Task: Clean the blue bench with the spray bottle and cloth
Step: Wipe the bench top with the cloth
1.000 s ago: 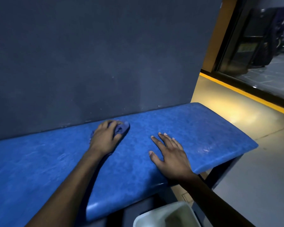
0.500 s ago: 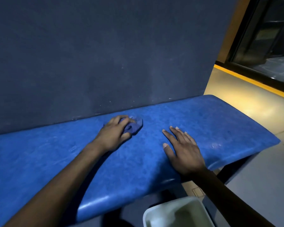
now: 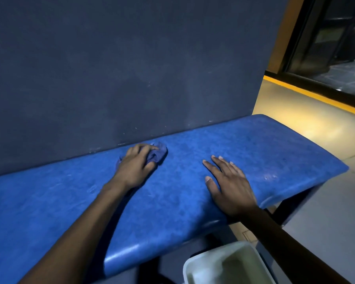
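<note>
The blue bench (image 3: 244, 152) runs across the view against a dark wall. My left hand (image 3: 135, 167) presses a crumpled blue cloth (image 3: 159, 153) onto the seat close to the wall, fingers curled over it. Flat on the seat near the front edge lies my right hand (image 3: 228, 185), fingers spread, holding nothing. No spray bottle shows in this view.
A dark grey wall (image 3: 131, 68) rises right behind the bench. A white bin (image 3: 225, 265) stands on the floor below the bench's front edge. A yellow floor stripe (image 3: 316, 97) and a dark glass doorway (image 3: 336, 37) lie to the right.
The left hand has slid the cloth slightly to the right along the back of the seat. The right hand stays flat on the bench. The camera view shifted a little.
</note>
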`<action>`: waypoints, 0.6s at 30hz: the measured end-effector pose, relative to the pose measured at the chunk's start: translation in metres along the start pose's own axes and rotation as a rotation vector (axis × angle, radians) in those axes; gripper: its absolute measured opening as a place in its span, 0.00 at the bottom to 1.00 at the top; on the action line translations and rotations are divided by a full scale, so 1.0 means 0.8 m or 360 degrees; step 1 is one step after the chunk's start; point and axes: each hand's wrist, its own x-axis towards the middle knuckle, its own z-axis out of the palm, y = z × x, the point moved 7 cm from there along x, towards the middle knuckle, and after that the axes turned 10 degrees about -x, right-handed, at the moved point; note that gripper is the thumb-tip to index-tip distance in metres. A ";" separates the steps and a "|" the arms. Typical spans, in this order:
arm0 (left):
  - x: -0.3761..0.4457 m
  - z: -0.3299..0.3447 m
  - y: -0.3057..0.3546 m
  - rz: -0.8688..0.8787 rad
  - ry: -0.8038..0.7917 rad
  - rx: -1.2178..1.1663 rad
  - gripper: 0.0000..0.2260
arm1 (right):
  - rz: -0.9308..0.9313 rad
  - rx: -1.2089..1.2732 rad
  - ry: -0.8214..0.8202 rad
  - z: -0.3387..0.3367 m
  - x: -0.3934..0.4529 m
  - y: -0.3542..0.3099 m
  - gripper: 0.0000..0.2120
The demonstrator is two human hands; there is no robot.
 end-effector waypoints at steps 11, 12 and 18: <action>-0.109 -0.009 0.012 -0.0084 0.0083 0.0071 0.28 | 0.0006 0.0027 -0.0004 0.000 -0.002 0.000 0.28; -0.096 -0.014 0.003 -0.0153 0.0121 0.0102 0.26 | 0.0012 0.0024 -0.0002 0.000 -0.002 0.000 0.28; -0.006 0.034 0.053 -0.0172 0.0052 0.0102 0.23 | -0.0010 0.0009 0.0015 -0.005 -0.005 -0.001 0.28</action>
